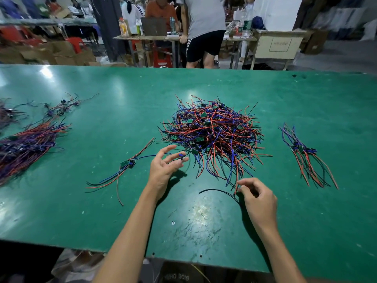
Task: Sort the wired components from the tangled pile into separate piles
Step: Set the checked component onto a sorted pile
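Pile (212, 133): tangled red, blue, black wired boards.

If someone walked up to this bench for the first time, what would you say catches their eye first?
Most likely the tangled pile of red, blue and black wires mid-table, with small green boards in it. Next, the two hands at its near edge: the left hand holds a small component at its fingertips, and the right hand pinches wire ends. Sorted bundles lie at far left and right.
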`<state>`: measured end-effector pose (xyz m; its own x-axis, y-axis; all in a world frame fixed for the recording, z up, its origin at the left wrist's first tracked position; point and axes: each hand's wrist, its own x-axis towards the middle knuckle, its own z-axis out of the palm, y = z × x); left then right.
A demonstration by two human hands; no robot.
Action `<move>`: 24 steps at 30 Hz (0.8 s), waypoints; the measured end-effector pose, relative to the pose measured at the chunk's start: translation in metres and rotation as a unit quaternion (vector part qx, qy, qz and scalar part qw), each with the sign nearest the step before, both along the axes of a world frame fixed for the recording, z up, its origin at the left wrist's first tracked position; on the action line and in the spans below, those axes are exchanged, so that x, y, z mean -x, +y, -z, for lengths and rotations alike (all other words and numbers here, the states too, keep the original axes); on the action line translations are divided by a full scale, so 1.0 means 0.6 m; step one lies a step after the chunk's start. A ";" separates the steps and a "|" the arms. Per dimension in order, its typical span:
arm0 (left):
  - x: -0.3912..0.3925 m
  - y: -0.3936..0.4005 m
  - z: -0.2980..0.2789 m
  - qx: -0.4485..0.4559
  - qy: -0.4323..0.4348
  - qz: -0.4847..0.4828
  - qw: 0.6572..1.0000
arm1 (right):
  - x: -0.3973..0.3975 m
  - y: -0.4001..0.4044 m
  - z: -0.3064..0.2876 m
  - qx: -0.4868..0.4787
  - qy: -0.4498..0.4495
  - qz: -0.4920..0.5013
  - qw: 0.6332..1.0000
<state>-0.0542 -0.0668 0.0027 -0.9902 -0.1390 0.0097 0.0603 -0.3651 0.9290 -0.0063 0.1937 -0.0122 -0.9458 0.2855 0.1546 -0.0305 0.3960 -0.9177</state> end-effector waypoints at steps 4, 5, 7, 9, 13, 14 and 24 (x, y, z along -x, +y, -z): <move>-0.008 -0.021 -0.007 -0.248 -0.003 0.033 0.968 | 0.000 0.001 0.001 0.000 -0.003 -0.001 1.000; -0.011 -0.030 -0.009 -0.311 0.006 0.035 0.950 | 0.000 0.002 0.001 0.000 -0.004 -0.001 1.000; -0.018 -0.052 -0.012 -0.358 0.028 0.018 0.933 | 0.001 0.002 0.002 -0.004 -0.008 -0.003 1.000; -0.024 -0.081 -0.019 -0.310 0.040 -0.034 0.949 | 0.002 0.002 0.003 -0.008 -0.012 -0.005 1.000; -0.038 -0.157 -0.031 -0.066 0.008 -0.145 0.987 | 0.004 0.002 0.005 -0.003 -0.017 -0.007 1.000; -0.042 -0.174 -0.031 0.013 -0.015 -0.172 0.985 | 0.005 0.002 0.005 -0.004 -0.018 -0.007 1.000; -0.006 -0.150 -0.070 0.508 -0.034 -0.312 0.802 | 0.006 0.001 0.003 -0.018 -0.028 -0.007 0.999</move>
